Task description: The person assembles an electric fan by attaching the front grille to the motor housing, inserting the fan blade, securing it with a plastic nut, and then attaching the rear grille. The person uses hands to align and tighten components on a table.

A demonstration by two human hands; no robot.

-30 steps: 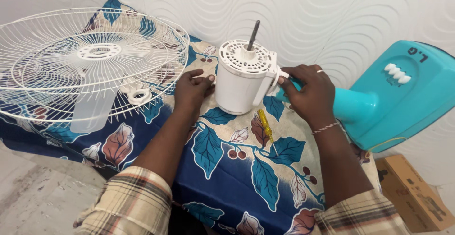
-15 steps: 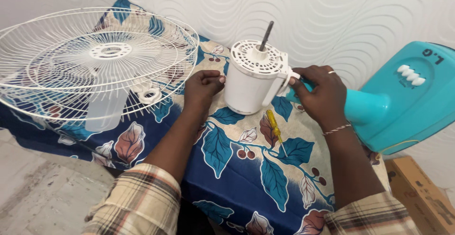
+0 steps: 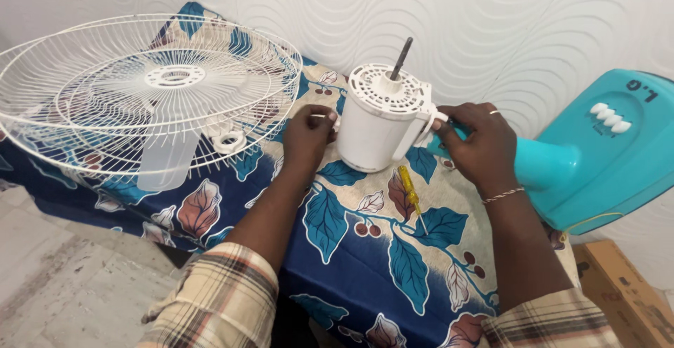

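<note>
Upright at centre worktop stands the white cylindrical plastic fan motor housing. I press my curled left hand at its nine o'clock; my right hand grips its three o'clock bracket. A yellow-handled screwdriver lies at five o'clock.

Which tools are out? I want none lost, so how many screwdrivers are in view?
1. The yellow-handled screwdriver lies on the leaf-print cloth, just in front of the white motor housing, between the left hand and right hand. Others may be hidden.
</note>
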